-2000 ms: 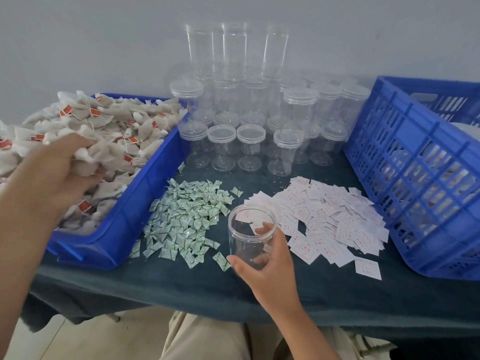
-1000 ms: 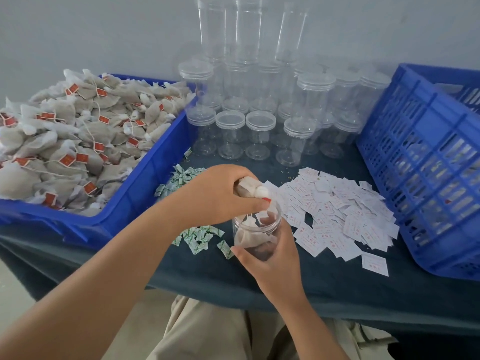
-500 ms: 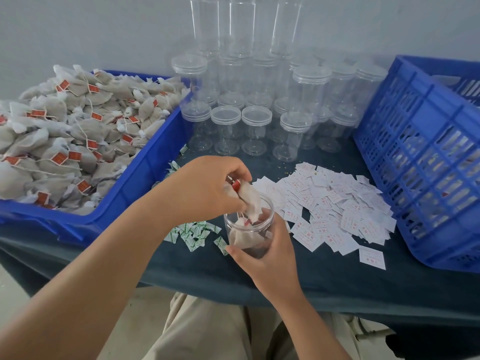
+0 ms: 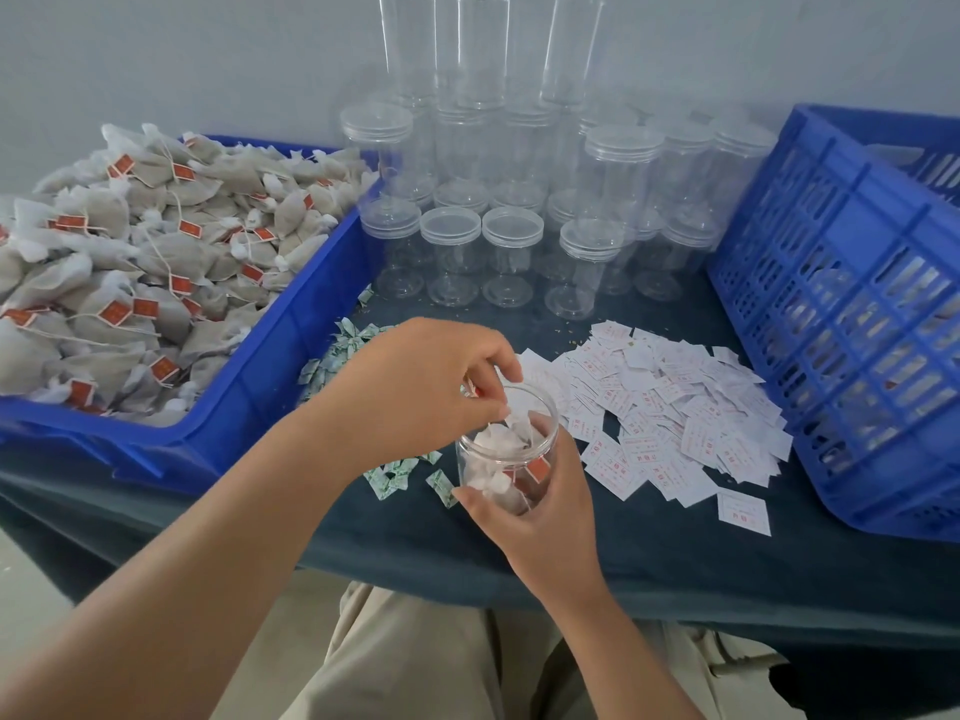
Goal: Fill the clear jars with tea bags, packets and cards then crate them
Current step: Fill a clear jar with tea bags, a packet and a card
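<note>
— The jar (image 4: 511, 462), where is it?
— At the front edge of the table (image 4: 675, 563); the right hand (image 4: 543, 517) wraps its wall; the left hand (image 4: 415, 387) pinches a tea bag (image 4: 519, 428) in its mouth.
— How will it handle?
— Light, smooth, probably thin; hold the wall, gently.

Top edge crops the tall jars (image 4: 472, 49); right edge crops the crate (image 4: 883, 511).
</note>
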Action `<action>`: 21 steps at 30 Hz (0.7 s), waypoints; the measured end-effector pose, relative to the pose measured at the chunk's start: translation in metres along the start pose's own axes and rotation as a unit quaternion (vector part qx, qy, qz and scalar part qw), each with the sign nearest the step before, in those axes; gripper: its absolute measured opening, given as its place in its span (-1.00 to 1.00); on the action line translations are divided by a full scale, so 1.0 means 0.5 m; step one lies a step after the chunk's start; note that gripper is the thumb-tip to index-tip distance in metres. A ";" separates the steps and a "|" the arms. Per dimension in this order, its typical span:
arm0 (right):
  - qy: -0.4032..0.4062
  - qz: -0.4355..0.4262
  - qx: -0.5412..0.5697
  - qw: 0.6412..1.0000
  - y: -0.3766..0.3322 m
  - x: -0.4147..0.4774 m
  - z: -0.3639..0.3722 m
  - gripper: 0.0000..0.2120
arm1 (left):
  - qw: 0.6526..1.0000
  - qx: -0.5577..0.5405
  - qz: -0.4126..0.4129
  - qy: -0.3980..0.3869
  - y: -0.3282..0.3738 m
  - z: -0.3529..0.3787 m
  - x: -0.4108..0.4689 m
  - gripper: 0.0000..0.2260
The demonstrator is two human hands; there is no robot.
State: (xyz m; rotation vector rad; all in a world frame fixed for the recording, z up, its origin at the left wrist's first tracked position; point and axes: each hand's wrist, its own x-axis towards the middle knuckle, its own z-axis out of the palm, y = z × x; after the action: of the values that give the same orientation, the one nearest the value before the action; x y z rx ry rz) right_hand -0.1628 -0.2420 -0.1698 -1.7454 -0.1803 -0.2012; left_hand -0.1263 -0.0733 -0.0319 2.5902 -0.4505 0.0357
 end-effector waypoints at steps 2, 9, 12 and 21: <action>0.002 -0.003 0.002 1.000 0.005 0.001 0.000 -0.25 | 0.996 0.066 0.021 -0.054 0.006 0.008 0.002 -0.88; 0.004 -0.013 0.006 1.000 0.009 -0.003 0.000 -0.24 | 0.984 -0.171 0.012 0.048 -0.031 -0.021 0.010 -0.82; 0.003 -0.005 0.004 1.000 0.014 -0.006 -0.001 -0.22 | 0.966 -0.167 -0.055 0.192 -0.085 -0.013 0.009 -0.92; -0.001 0.018 -0.014 1.000 0.018 0.004 -0.001 -0.14 | 0.986 0.091 -0.142 0.001 -0.196 0.174 -0.028 -0.82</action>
State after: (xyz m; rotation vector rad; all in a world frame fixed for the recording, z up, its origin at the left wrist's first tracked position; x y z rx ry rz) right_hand -0.1587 -0.2439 -0.1777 -1.7755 -0.1484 -0.1758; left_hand -0.1131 -0.0311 -0.1562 2.8099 -0.0755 -0.0198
